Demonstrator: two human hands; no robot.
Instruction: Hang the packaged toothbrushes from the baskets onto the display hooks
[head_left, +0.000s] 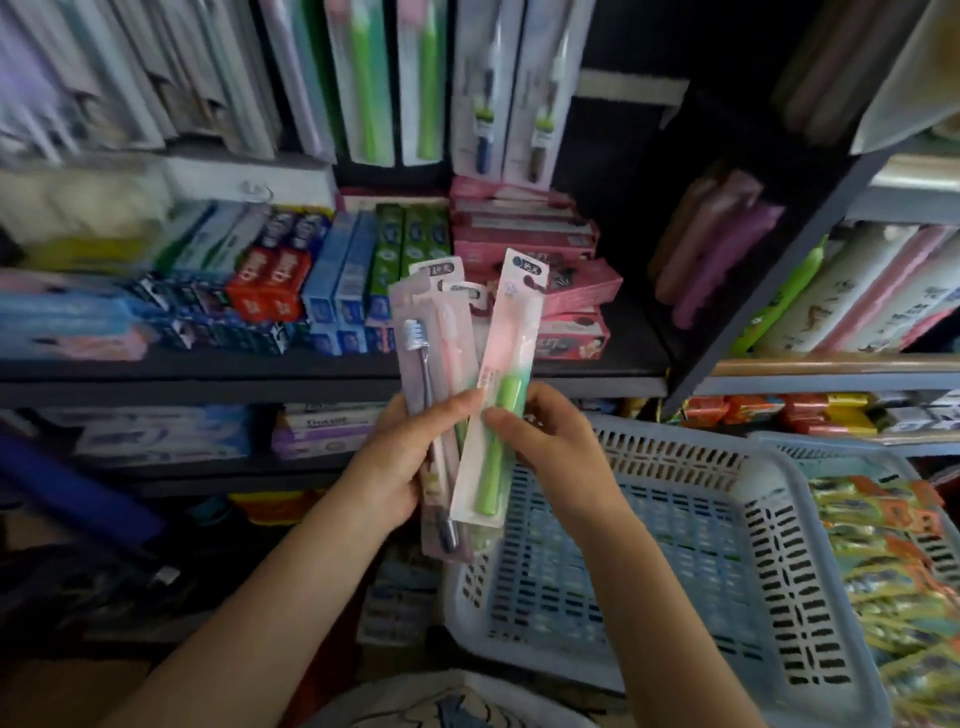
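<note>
My left hand (400, 457) grips a small fan of packaged toothbrushes (431, 343), the front one grey-handled in a pale pack. My right hand (540, 441) pinches one pack with a green-handled toothbrush (498, 421), angled up to the right beside the fan. Both hands are held over the left corner of a light blue slotted basket (675, 561). More packaged toothbrushes (395, 78) hang in rows at the top of the display; the hooks themselves are not visible.
Toothpaste boxes (291, 280) fill the shelf behind the hands, with pink boxes (524, 234) stacked to their right. A second basket with yellow-green packets (893, 571) sits at the right. Bottles (852, 291) lean on the right-hand shelf.
</note>
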